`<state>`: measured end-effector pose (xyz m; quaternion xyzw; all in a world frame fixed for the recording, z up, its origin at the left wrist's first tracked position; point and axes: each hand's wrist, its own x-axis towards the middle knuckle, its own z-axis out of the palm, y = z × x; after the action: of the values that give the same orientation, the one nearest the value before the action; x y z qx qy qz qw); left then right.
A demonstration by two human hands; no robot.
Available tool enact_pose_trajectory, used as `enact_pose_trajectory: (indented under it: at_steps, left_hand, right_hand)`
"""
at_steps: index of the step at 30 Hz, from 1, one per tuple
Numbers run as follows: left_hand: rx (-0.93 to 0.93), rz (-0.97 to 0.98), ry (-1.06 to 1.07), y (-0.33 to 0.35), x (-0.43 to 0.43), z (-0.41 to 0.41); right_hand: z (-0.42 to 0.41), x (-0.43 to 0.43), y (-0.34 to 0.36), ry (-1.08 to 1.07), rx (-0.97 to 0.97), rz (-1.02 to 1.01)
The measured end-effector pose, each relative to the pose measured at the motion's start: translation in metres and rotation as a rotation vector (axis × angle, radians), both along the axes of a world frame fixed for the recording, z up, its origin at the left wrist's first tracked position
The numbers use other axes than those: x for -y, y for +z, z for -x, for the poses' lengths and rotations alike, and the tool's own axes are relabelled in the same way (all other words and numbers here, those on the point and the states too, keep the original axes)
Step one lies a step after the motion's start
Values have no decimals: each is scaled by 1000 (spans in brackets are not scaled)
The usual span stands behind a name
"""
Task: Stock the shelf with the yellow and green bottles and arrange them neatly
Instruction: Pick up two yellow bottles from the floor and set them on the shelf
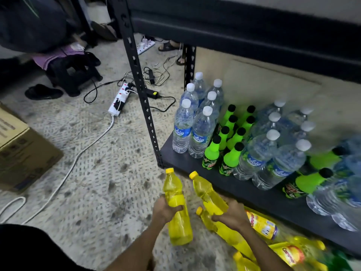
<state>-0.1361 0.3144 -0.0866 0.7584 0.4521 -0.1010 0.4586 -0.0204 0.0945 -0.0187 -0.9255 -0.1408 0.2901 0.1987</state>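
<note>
My left hand [166,209] grips a yellow bottle [176,208] around its middle, cap pointing up and away. My right hand [232,214] grips a second yellow bottle [208,192], tilted with its cap to the upper left, and its fingers also seem to lie around another yellow bottle [224,229] below it. Both sit just in front of the black bottom shelf [259,194]. On the shelf stand several green bottles [229,137] with black caps between clear water bottles [197,122]. More yellow bottles [289,251] lie on the floor at the lower right.
Clear water bottles [273,153] fill the shelf's right side, blurred at the edge. A black shelf post [144,102] rises at the shelf's left corner. A power strip [120,101] and cables cross the carpet. A cardboard box [21,151] stands at left.
</note>
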Motion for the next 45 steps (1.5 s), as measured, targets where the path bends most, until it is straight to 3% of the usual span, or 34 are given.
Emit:
enact_pose_trajectory:
  at_steps: [7, 16, 21, 27, 36, 45]
  left_hand:
    - [207, -198, -251, 140, 3, -1]
    - [681, -312, -463, 364, 93, -27]
    - [960, -150, -585, 480, 154, -57]
    - [1172, -95, -659, 590, 230, -132]
    - [1106, -247, -704, 640, 333, -262]
    - [1047, -69, -641, 615, 376, -335]
  right_hand:
    - [14, 73, 118, -28, 82, -270]
    - [35, 172, 294, -186, 461, -569]
    - [45, 239, 398, -293, 583, -786]
    - [23, 299, 493, -403, 722, -930]
    - [-82, 341, 528, -692, 905, -956]
    - [-154, 366, 486, -861, 894, -1049]
